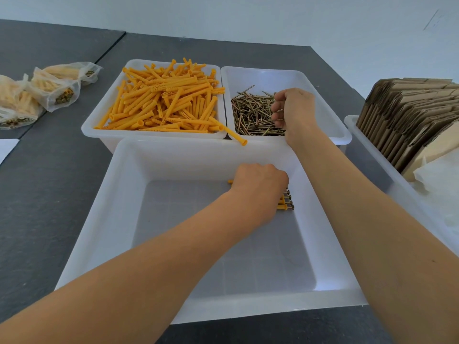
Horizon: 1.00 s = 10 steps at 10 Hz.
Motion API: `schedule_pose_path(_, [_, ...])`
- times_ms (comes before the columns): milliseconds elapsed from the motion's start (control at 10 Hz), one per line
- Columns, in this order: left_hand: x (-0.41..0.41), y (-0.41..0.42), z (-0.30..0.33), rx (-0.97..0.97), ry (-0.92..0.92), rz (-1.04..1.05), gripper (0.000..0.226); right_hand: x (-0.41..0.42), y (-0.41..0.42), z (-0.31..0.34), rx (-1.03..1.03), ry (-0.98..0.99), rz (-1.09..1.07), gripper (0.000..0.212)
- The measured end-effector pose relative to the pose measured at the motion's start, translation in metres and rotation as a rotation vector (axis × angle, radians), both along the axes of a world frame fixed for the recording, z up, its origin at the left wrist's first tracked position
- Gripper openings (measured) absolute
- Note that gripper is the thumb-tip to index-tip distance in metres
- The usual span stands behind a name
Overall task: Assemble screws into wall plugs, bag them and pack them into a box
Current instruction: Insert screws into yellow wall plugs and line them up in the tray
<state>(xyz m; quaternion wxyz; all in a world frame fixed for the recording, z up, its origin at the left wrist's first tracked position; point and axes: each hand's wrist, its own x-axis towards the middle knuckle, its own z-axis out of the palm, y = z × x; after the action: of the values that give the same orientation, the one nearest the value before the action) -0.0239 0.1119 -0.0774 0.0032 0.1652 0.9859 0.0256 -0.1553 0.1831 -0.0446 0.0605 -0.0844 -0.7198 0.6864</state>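
A large white tub (119, 219) stands in front of me. At its far right corner lie several assembled plugs with screws (285, 202). My left hand (258, 184) rests on top of them, fingers curled round the bundle. Behind it, a white tub (104, 120) holds a heap of orange wall plugs (164, 100). To its right, another tub (330, 120) holds brass screws (250, 112). My right hand (293, 110) hangs over the screws with fingers curled, pinching a few. One orange plug (236, 136) lies across the rims.
Three filled plastic bags (52, 88) lie on the grey table (37, 194) at far left. A white tub (367, 150) at right holds flat cardboard boxes (407, 115) and empty plastic bags (439, 180). A white sheet (6, 148) lies at the left edge.
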Motion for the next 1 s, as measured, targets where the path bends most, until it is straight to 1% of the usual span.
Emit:
schedule_pose_path(600, [-0.0004, -0.002, -0.0009, -0.029, 0.015, 0.013, 0.04, -0.0002, -0.0001, 0.0003, -0.003, -0.01, 0.002, 0.032])
schedule_pose_path(1000, [0.001, -0.0001, -0.0022, -0.033, 0.029, -0.024, 0.043, -0.001, 0.0001, -0.0004, 0.006, -0.014, 0.0, 0.032])
